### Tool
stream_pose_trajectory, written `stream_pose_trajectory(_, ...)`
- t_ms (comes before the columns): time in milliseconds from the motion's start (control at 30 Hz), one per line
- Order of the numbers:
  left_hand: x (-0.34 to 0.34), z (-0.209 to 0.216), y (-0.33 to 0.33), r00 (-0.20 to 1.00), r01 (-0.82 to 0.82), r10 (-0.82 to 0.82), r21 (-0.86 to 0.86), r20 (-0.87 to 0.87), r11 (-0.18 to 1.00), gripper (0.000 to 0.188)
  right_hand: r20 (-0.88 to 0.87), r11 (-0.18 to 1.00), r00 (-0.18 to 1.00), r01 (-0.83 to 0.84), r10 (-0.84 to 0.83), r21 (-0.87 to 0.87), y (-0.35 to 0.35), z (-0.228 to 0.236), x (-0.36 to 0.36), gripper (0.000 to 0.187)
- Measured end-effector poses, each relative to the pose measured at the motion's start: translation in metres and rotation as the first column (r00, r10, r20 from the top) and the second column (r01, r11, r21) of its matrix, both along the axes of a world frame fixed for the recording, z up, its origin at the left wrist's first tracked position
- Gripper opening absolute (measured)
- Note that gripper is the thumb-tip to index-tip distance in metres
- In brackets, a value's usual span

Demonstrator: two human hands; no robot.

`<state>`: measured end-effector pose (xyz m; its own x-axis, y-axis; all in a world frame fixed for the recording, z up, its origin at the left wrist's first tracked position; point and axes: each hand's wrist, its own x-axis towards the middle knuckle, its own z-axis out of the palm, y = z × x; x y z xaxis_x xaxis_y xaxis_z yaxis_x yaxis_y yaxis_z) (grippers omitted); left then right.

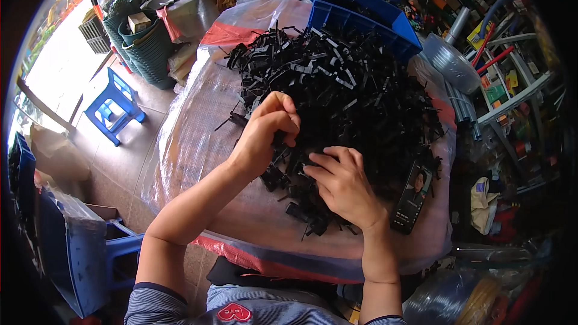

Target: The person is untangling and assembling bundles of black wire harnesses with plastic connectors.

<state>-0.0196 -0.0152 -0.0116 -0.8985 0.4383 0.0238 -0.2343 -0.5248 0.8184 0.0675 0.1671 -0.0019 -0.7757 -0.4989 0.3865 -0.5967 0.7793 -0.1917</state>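
Note:
A large heap of small black plastic parts [361, 102], many with thin strips or stems, covers the middle of the sheet-covered work surface [192, 126]. My left hand [270, 129] is over the heap's near left side, its fingers curled and pressed together. Something dark lies by those fingertips, but its shape is lost against the pile. To the right and nearer me, my right hand [342, 183] is bent with its fingertips on a small black piece at the heap's near edge. Its thumb is mostly hidden. A few loose parts [310, 219] lie beside that hand.
A phone [414, 197] with a lit screen lies right of my right hand. Behind the heap stands a blue crate [364, 15]. Blue stool [115, 105], stacked baskets [141, 48] and a blue bin [72, 253] are at the left; a clear spool [451, 63] and racks are at the right.

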Motion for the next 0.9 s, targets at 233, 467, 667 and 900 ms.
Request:
stream_pose_trajectory(233, 0.01, 0.007, 0.011, 0.859, -0.015, -0.259, -0.528, -0.442, 0.849, 0.039, 0.435, 0.306, 0.886, 0.375, 0.16, -0.875, 0.029, 0.009, 0.004, 0.007)
stream_pose_trajectory(467, 0.008, 0.009, 0.007, 0.962, 0.025, -0.162, -0.516, -0.222, 0.856, 0.029, 0.033, 0.999, 0.999, 0.017, -0.016, -0.037, -0.007, -0.006, 0.013, 0.019)
stream_pose_trajectory(667, 0.005, 0.005, 0.007, 0.957, 0.054, -0.191, -0.514, -0.218, 0.856, 0.034, 0.109, 0.88, 0.993, 0.1, -0.056, -0.464, 0.018, 0.0, -0.005, 0.008)
stream_pose_trajectory(900, 0.024, 0.01, 0.018, 0.909, 0.327, -0.41, -0.475, -0.079, 0.817, 0.033, 0.167, 0.061, 0.929, 0.156, 0.33, -0.986, 0.02, -0.004, -0.002, 0.011)
